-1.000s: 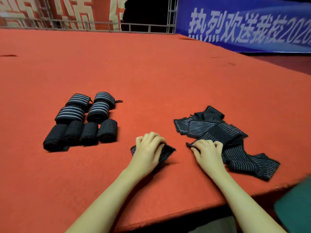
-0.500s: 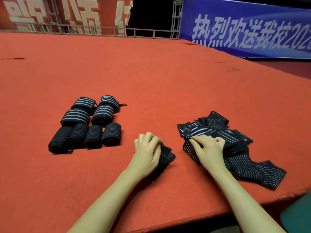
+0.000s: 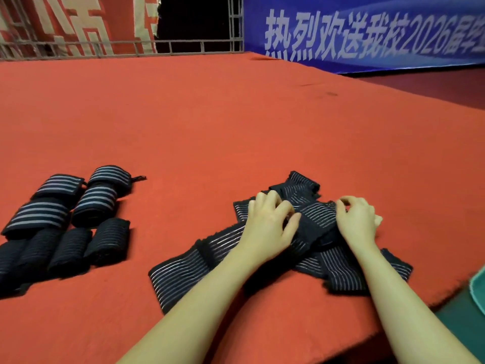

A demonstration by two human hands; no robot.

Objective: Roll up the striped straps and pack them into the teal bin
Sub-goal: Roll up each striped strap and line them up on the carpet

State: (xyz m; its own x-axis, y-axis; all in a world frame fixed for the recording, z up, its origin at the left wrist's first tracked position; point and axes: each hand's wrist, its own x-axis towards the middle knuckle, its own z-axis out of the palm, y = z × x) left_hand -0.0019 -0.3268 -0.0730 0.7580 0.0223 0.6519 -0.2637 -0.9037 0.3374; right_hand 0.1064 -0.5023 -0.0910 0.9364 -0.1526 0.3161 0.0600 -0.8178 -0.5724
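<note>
Straps, striped, loose: a heap of unrolled straps (image 3: 322,248) in black fabric with thin pale lines, lying overlapped on the red carpeted platform (image 3: 236,122) close to its near edge. One flat strap (image 3: 183,271) runs out of the heap toward the near left, its end spread open on the carpet; another end spreads out toward the platform's near right corner.

Left hand (image 3: 267,224): laid on the left part of the heap, fingers curled down into the fabric and gripping it; the forearm crosses over the flat strap.

Right hand (image 3: 358,222): set on the right part of the heap, just beside the left hand, fingers bent and pinching a fold of strap. A banded fold of the heap shows between the two hands.

Straps, rolled: a group of rolled straps (image 3: 65,222), well to the left of the heap, standing apart from it on the same carpet. The farther rolls show broad grey bands; the nearer row looks almost plain black. The rolls sit side by side, touching one another.

Teal bin (image 3: 477,287): only a sliver of rim seen, right of the heap, beyond the platform's edge and lower than it. Its contents are out of view.

Background, beyond the heap: a blue banner (image 3: 367,32) with white characters, a red banner (image 3: 78,24) to its left, a grey metal railing (image 3: 131,47) along the platform's far edge.
</note>
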